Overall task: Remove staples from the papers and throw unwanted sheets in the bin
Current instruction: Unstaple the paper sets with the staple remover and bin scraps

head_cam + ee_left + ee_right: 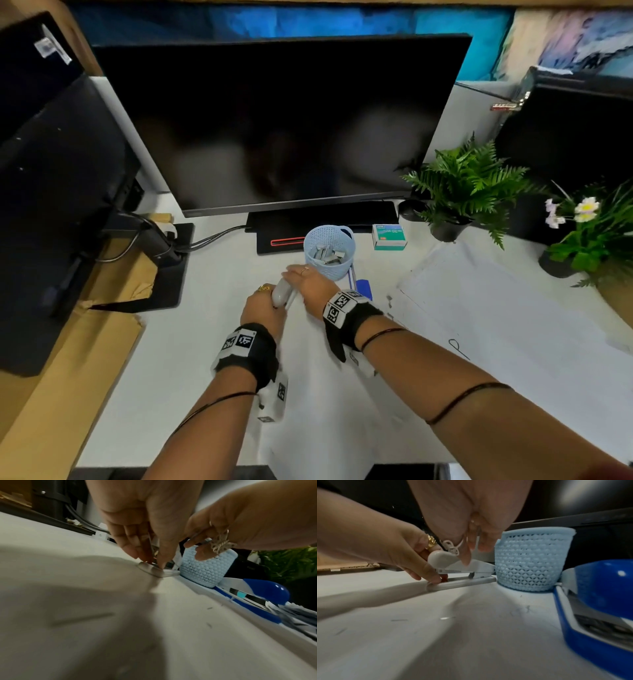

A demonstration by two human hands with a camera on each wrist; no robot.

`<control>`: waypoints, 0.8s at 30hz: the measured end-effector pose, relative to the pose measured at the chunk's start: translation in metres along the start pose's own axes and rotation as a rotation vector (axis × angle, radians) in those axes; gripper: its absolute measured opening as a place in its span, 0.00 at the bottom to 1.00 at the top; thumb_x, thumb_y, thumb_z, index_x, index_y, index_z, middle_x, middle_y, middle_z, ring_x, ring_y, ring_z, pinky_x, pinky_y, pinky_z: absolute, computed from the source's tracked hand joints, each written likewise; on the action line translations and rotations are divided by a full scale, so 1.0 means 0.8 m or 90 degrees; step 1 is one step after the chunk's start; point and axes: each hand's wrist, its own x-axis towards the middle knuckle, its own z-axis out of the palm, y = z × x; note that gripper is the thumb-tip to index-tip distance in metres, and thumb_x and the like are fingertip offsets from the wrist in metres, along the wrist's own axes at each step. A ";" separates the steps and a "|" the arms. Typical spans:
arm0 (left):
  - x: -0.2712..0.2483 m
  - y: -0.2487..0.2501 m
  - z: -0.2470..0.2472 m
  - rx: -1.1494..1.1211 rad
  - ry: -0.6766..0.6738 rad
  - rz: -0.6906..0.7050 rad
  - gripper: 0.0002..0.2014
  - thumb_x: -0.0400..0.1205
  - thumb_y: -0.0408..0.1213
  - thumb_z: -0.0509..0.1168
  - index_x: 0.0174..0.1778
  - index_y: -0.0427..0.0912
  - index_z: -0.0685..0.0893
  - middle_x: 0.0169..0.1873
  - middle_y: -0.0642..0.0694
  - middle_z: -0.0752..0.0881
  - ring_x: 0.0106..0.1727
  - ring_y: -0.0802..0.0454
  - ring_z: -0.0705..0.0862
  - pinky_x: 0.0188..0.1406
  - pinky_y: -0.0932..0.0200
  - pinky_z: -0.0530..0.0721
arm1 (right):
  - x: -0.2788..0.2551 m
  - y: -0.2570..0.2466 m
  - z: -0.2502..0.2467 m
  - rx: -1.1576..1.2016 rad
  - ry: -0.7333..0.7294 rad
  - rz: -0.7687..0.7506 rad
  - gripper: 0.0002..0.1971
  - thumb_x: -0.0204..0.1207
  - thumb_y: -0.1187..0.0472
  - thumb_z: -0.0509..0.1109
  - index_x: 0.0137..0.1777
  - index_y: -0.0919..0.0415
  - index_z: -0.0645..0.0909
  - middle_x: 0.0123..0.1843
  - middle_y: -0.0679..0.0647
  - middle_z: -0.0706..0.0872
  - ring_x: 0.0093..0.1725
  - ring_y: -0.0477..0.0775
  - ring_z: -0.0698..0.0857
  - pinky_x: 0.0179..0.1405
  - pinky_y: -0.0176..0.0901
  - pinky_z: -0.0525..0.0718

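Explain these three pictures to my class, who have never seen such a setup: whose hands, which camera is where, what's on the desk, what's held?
No machine: a person wears three cameras. One looks down from the head; one sits on each wrist, looking along the fingers. The left hand has its grip on a white stapler over white papers; the right hand rests fingers on top of it. Nearby stand a light blue basket, a blue stapler, a green box and a dark monitor.

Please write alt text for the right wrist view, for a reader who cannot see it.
Two hands work a white stapler on white paper: the left hand grips its rear end, and the right hand reaches down onto its top. A light blue perforated basket stands just behind, and a blue stapler lies at right.
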 end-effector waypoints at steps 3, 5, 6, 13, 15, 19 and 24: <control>0.002 -0.022 -0.009 -0.017 -0.024 0.015 0.10 0.77 0.27 0.62 0.47 0.46 0.84 0.44 0.46 0.87 0.43 0.48 0.84 0.47 0.62 0.79 | 0.010 -0.005 0.005 -0.068 -0.034 -0.033 0.32 0.78 0.71 0.63 0.81 0.61 0.58 0.81 0.60 0.61 0.79 0.59 0.60 0.78 0.45 0.55; 0.002 -0.031 -0.014 0.001 -0.057 0.026 0.11 0.77 0.27 0.63 0.47 0.47 0.85 0.44 0.46 0.88 0.44 0.49 0.84 0.46 0.65 0.78 | 0.015 -0.010 0.005 -0.148 -0.042 -0.049 0.29 0.79 0.66 0.64 0.79 0.60 0.60 0.78 0.60 0.63 0.76 0.61 0.64 0.76 0.47 0.59; 0.002 -0.033 -0.015 0.012 -0.074 0.029 0.10 0.76 0.28 0.65 0.48 0.46 0.86 0.44 0.47 0.87 0.43 0.50 0.83 0.44 0.66 0.76 | 0.017 -0.014 0.004 -0.191 -0.046 -0.055 0.27 0.79 0.63 0.63 0.77 0.60 0.63 0.76 0.60 0.65 0.74 0.62 0.66 0.75 0.49 0.61; 0.005 -0.041 -0.015 0.006 -0.079 0.013 0.10 0.70 0.44 0.78 0.32 0.45 0.83 0.29 0.54 0.81 0.34 0.52 0.80 0.30 0.72 0.70 | 0.008 -0.024 0.025 -0.042 -0.046 0.000 0.18 0.80 0.62 0.63 0.68 0.67 0.70 0.67 0.64 0.74 0.66 0.65 0.73 0.61 0.51 0.71; 0.008 -0.040 -0.014 0.049 -0.094 0.016 0.15 0.71 0.42 0.77 0.28 0.45 0.77 0.27 0.51 0.77 0.36 0.46 0.81 0.33 0.63 0.70 | -0.001 -0.022 0.030 0.072 0.018 0.036 0.18 0.79 0.63 0.64 0.67 0.66 0.71 0.65 0.64 0.75 0.64 0.64 0.74 0.57 0.50 0.72; 0.017 -0.038 -0.020 0.098 -0.113 0.055 0.11 0.72 0.36 0.76 0.49 0.42 0.87 0.43 0.45 0.87 0.49 0.45 0.84 0.42 0.63 0.73 | -0.018 -0.012 0.017 0.282 0.134 0.097 0.15 0.79 0.66 0.64 0.64 0.69 0.72 0.61 0.64 0.77 0.59 0.61 0.78 0.53 0.43 0.72; 0.023 -0.035 -0.024 0.119 -0.138 0.103 0.17 0.73 0.35 0.74 0.58 0.45 0.85 0.49 0.45 0.87 0.52 0.47 0.83 0.51 0.63 0.75 | -0.055 0.010 0.001 0.533 0.260 0.216 0.18 0.82 0.62 0.62 0.70 0.56 0.66 0.58 0.51 0.78 0.53 0.49 0.82 0.50 0.37 0.83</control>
